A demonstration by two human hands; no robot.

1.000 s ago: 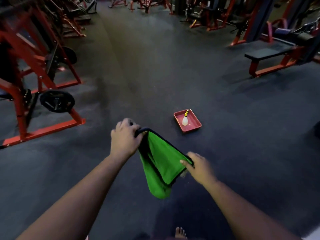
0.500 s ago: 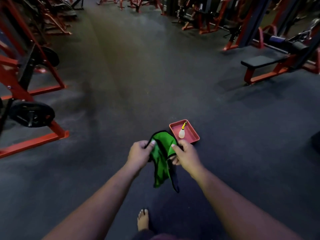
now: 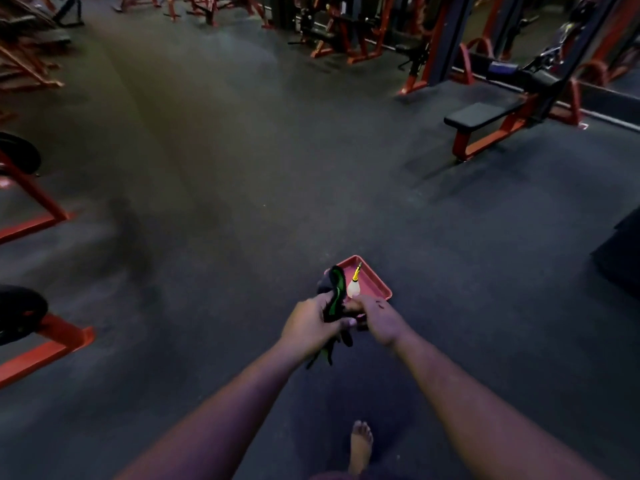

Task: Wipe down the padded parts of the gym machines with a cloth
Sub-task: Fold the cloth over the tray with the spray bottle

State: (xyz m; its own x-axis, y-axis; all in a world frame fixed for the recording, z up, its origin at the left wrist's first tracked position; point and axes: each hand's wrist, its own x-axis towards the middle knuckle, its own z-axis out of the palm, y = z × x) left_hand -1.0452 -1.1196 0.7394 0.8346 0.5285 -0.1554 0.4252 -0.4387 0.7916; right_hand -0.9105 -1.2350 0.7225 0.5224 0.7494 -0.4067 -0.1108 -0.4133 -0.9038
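Observation:
A green cloth with a dark edge [image 3: 336,296] is bunched narrow between both hands, in front of me at waist height. My left hand [image 3: 308,323] grips its middle, thumb across the fabric. My right hand [image 3: 375,317] pinches it from the right side. One end of the cloth sticks up, the other hangs below my left hand. A black padded bench on a red frame [image 3: 481,114] stands at the far right.
A red tray [image 3: 375,284] lies on the dark rubber floor just beyond my hands, with a small bottle with a yellow nozzle [image 3: 354,285] standing in it. Red frames with black weight plates [image 3: 17,313] line the left. More machines stand at the back. My bare foot [image 3: 360,445] is below.
The cloth went from spread open to folded and bunched as my hands came together. I have moved closer to the tray, which now sits right behind my hands.

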